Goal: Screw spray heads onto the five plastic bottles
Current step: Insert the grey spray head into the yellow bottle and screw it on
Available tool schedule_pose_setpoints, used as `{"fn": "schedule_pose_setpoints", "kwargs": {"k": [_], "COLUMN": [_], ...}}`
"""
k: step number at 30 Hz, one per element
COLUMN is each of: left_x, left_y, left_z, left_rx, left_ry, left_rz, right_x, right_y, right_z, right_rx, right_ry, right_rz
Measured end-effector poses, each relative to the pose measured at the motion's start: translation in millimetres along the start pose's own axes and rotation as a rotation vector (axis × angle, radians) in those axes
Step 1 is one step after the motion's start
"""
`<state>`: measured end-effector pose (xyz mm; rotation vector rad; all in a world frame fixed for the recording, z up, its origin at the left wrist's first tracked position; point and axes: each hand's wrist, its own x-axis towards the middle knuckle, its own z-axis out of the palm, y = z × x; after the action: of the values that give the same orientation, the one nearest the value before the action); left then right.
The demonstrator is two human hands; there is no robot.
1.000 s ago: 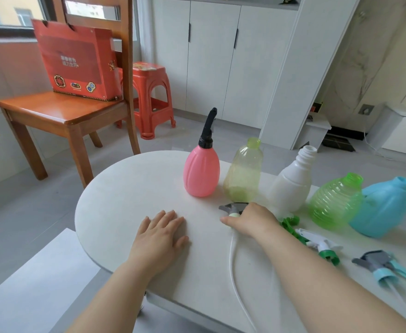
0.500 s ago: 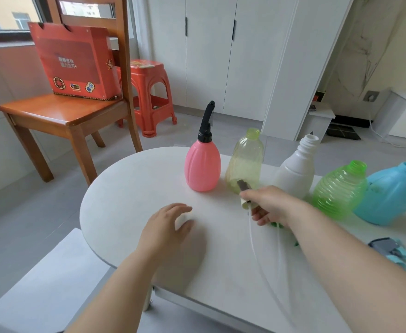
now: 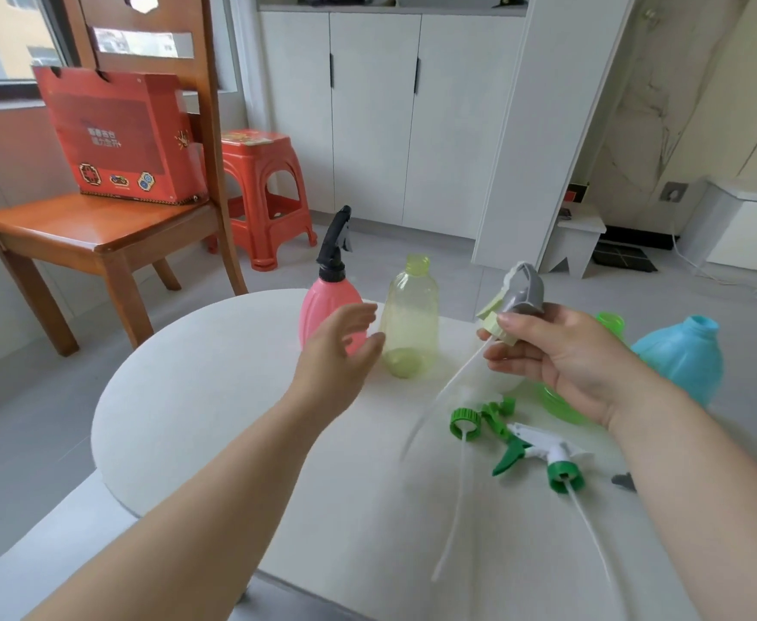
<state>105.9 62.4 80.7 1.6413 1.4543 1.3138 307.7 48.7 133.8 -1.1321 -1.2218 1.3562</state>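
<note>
Right hand [image 3: 565, 365] pinches grey head [image 3: 518, 298], centre right, tube [image 3: 457, 385] slanting down-left. Yellow bottle [image 3: 410, 316] upright, mid-frame, between hands; left hand [image 3: 341, 347], fingers loose, empty, nearer it.

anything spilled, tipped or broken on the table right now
Nothing stands out. The pink bottle and yellow bottle stand upright; the loose green spray head lies on the table. The right hand hides most of the green bottle.

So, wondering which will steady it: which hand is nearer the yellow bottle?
Left. The left hand is open just left of the yellow bottle; the right hand, gripping a grey spray head, is farther off to its right.
</note>
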Motion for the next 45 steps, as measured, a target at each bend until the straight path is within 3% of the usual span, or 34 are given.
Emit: {"fn": "schedule_pose_setpoints", "kwargs": {"k": [5,16,21,30,38,45], "left_x": [46.4,77.5,74.9,1.5,-54.6,-62.2], "left_y": [6.4,-12.2,-9.0,9.3,-6.0,-16.7], "left_z": [30.9,60.3,61.6,-17.2,-75.9,-90.0], "left_rx": [0.125,0.088,0.037,-0.222,0.056,0.086], "left_ry": [-0.012,-0.096,-0.049,0.01,-0.026,-0.068], "left_rz": [-0.018,-0.135,-0.106,-0.05,-0.054,-0.04], "right_x": [1.1,16.4,20.6,18.8,26.3,37.0], "right_y": [-1.0,11.1,13.4,-0.6,-32.0,-50.0], "right_z": [-16.4,-32.4,-33.3,-4.9,28.4,47.3], "right_rx": [0.019,-0.024,0.026,0.188,0.481,0.552], "right_ry": [0.024,-0.023,-0.013,0.022,0.192,0.265], "right_rz": [-0.016,-0.019,-0.024,-0.045,-0.126,-0.17]}}
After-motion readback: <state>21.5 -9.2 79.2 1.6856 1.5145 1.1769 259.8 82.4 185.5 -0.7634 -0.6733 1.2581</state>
